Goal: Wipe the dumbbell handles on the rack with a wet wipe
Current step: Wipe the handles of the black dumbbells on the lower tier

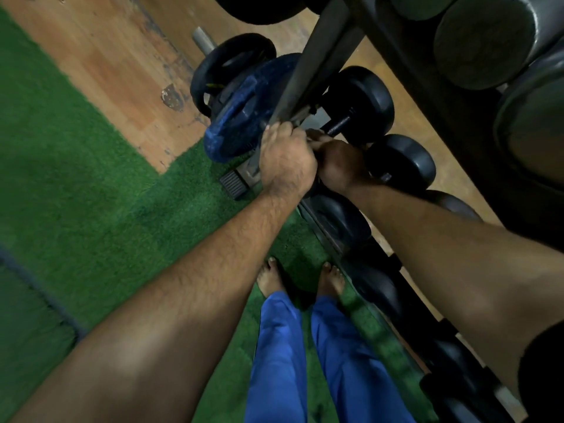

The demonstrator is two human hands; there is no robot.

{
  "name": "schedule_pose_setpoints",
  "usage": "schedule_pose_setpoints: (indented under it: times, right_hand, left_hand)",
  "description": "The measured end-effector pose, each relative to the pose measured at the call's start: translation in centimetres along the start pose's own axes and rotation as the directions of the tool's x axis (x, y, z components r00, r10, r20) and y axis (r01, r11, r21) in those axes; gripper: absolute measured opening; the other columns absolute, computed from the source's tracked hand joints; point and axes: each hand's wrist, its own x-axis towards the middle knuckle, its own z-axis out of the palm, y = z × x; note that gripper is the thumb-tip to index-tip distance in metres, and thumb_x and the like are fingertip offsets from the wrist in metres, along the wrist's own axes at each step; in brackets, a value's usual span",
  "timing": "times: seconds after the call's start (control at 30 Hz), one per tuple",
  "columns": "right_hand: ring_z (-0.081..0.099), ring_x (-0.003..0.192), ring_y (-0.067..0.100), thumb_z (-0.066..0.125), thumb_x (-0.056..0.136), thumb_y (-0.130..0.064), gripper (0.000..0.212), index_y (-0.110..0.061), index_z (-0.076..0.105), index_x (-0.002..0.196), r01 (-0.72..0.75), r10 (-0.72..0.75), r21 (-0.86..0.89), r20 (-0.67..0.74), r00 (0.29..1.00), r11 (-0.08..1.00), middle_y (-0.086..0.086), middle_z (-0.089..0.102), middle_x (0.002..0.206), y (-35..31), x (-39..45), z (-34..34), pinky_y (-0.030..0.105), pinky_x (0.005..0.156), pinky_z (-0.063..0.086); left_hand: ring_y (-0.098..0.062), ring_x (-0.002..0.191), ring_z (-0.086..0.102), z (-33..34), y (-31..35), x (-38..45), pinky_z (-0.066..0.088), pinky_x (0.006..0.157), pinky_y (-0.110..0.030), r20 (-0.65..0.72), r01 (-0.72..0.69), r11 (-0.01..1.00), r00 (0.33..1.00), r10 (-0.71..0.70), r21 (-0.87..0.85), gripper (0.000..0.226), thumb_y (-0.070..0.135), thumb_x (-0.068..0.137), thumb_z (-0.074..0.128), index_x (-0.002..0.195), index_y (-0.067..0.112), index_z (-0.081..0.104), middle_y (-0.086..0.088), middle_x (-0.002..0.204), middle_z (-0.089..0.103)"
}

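Black dumbbells lie on the lowest shelf of a dark metal rack (308, 65). The end dumbbell (360, 99) shows a bare dark handle (338, 126) between its round heads. My right hand (338, 166) reaches down to the near end of that handle, fingers curled at it. My left hand (287, 160) sits beside it, fingers closed over the foot of the rack's slanted upright. No wet wipe shows; both palms are hidden from view.
A blue weight plate (244, 117) and a black plate (225, 65) lean against the rack's end on the wooden floor. Green turf (91, 193) covers the floor on the left. My bare feet (271, 279) stand close to the rack. Larger dumbbells (485, 38) fill the upper shelf.
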Motion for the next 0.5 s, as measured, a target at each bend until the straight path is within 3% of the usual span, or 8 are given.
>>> schedule_pose_setpoints:
  times: [0.07,0.13,0.2,0.27,0.33,0.4,0.5]
  right_hand:
    - [0.055,0.126,0.016,0.048,0.095,-0.027,0.041,-0.034,0.060,0.133,0.102,-0.102,0.031,-0.020,0.995,0.994,-0.010,0.047,0.150,0.7,-0.7,-0.5,0.021,0.098,0.042]
    - [0.053,0.127,0.013,0.049,0.098,-0.017,0.038,-0.014,0.062,0.134,0.042,-0.021,0.163,-0.131,0.991,0.986,0.007,0.053,0.145,1.9,-0.7,-1.3,0.009,0.104,0.032]
    - [0.051,0.130,0.020,0.043,0.098,-0.025,0.042,-0.016,0.061,0.134,-0.064,0.093,0.167,-0.166,0.982,0.984,0.009,0.051,0.146,3.0,0.0,-0.8,0.021,0.110,0.036]
    - [0.054,0.127,0.020,0.037,0.093,-0.041,0.045,-0.036,0.060,0.131,-0.069,0.074,0.058,-0.089,0.993,0.996,-0.004,0.053,0.145,2.2,0.5,0.6,0.031,0.106,0.043]
    - [0.058,0.123,0.016,0.037,0.091,-0.047,0.044,-0.050,0.051,0.132,-0.031,0.031,0.015,-0.016,0.999,0.999,-0.018,0.053,0.142,1.1,0.3,1.2,0.034,0.097,0.050]
    - [0.059,0.121,0.013,0.040,0.090,-0.044,0.043,-0.048,0.054,0.131,-0.026,0.025,-0.006,-0.077,0.997,1.000,-0.021,0.053,0.141,1.2,-0.1,0.5,0.033,0.092,0.052]
    - [0.056,0.124,0.008,0.039,0.090,-0.048,0.047,-0.033,0.065,0.126,-0.226,0.314,0.324,-0.253,0.915,0.919,-0.010,0.060,0.137,2.4,-0.4,0.3,0.032,0.102,0.048]
  left_hand:
    - [-0.029,0.125,0.049,0.1,-0.1,0.0,0.026,0.118,-0.042,-0.001,0.002,1.000,1.000,-0.002,-0.003,0.028,0.016,0.088,0.047,0.104,0.006,0.068,-0.011,0.113,0.063]
    - [-0.029,0.125,0.049,0.1,-0.1,-0.1,0.026,0.118,-0.042,-0.010,-0.010,1.000,1.000,0.010,0.002,0.028,0.015,0.088,0.047,0.104,0.005,0.068,-0.012,0.113,0.063]
    - [-0.029,0.126,0.049,0.2,-0.1,0.0,0.025,0.119,-0.042,-0.009,-0.017,0.999,1.000,0.017,0.028,0.029,0.016,0.089,0.047,0.105,0.005,0.068,-0.012,0.114,0.063]
    - [-0.029,0.129,0.047,0.2,0.2,0.0,0.024,0.119,-0.042,-0.003,-0.010,0.999,1.000,0.010,0.033,0.030,0.016,0.089,0.048,0.108,0.005,0.067,-0.012,0.117,0.062]
    - [-0.029,0.131,0.045,-0.1,0.5,0.0,0.022,0.120,-0.042,0.001,0.002,0.999,1.000,-0.002,0.044,0.032,0.016,0.090,0.048,0.113,0.006,0.067,-0.012,0.121,0.062]
    - [-0.028,0.131,0.045,-0.2,0.6,0.0,0.022,0.120,-0.040,0.026,-0.019,0.998,1.000,0.017,0.062,0.032,0.019,0.090,0.048,0.114,0.008,0.066,-0.010,0.121,0.063]
    - [-0.027,0.125,0.050,-0.3,0.7,0.5,0.026,0.118,-0.039,0.050,-0.077,0.994,0.996,0.073,0.076,0.031,0.021,0.089,0.051,0.113,0.010,0.066,-0.009,0.119,0.064]
